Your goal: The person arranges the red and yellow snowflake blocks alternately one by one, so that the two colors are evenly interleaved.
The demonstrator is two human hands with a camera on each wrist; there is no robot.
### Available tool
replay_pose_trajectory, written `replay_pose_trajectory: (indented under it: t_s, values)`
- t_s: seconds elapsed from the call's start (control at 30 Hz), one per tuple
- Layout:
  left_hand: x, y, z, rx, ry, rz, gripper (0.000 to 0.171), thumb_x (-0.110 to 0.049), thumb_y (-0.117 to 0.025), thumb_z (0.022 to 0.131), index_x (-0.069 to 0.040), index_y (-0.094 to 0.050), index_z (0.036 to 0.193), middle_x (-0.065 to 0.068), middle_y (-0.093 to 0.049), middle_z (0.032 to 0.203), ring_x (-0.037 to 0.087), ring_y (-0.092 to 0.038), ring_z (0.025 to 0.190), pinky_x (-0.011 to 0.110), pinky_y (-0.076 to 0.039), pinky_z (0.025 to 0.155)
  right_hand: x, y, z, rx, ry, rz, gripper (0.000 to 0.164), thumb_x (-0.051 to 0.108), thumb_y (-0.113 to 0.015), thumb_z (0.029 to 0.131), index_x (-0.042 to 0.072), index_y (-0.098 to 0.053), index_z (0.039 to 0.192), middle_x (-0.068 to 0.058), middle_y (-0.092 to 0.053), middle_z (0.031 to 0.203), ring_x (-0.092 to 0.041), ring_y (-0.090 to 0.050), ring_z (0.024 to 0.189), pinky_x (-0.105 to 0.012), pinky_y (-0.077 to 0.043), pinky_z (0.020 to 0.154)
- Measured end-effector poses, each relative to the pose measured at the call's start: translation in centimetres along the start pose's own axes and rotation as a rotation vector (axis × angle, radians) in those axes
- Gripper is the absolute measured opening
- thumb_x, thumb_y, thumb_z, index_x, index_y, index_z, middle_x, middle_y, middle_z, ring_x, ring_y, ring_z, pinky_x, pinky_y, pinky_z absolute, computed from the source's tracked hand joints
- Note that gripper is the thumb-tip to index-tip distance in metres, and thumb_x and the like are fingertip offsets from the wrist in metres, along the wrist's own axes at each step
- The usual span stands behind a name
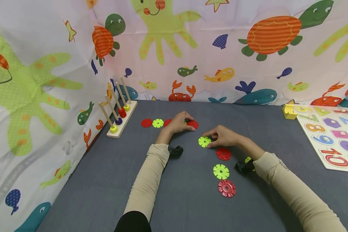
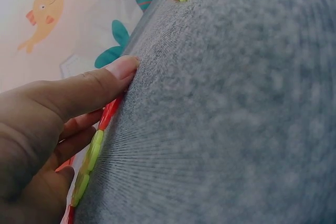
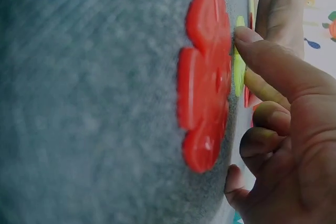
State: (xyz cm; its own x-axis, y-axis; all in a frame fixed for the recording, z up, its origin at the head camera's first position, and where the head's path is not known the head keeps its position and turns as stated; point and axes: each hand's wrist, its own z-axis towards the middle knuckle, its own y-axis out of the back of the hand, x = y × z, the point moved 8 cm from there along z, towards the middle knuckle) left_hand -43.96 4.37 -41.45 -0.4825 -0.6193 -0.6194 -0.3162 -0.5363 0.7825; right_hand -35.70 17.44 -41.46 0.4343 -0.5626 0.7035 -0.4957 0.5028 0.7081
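Head view: I saw the right hand (image 1: 224, 137) pinching a green disc (image 1: 203, 141), right of the peg stand (image 1: 126, 118); the left hand (image 1: 178, 124), nearer that stand, held a red disc (image 1: 194, 124) between thumb and fingers.

On my feed, peg stand (image 1: 124, 121) stood left on table (image 1: 90, 193); disc row (image 1: 158, 123) right of it, left hand (image 1: 178, 124) at end disc (image 1: 195, 124). Right hand (image 1: 225, 136) held single disc (image 1: 204, 141) nearer me, loose discs (image 1: 221, 171) before it. Number board (image 1: 319, 134) lay far right.
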Motion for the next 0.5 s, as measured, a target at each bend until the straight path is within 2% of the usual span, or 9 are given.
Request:
replay_pose_trajectory:
  t_s: [0.5]
  values:
    - [0.23, -0.15, 0.06, -0.006, 0.007, 0.016, 0.046, -0.027, -0.077, 0.074, -0.009, -0.065, 0.115, 0.008, -0.053, 0.118, 0.021, -0.048, 0.112, 0.035, -0.037, 0.100, -0.08, -0.50, 0.24, 0.080, 0.040, 0.057, 0.053, 0.020, -0.072, 0.079, 0.007, -0.056, 0.127, 0.003, -0.018, 0.055, -0.008, -0.012, 0.047, -0.025, -0.018, 0.047]
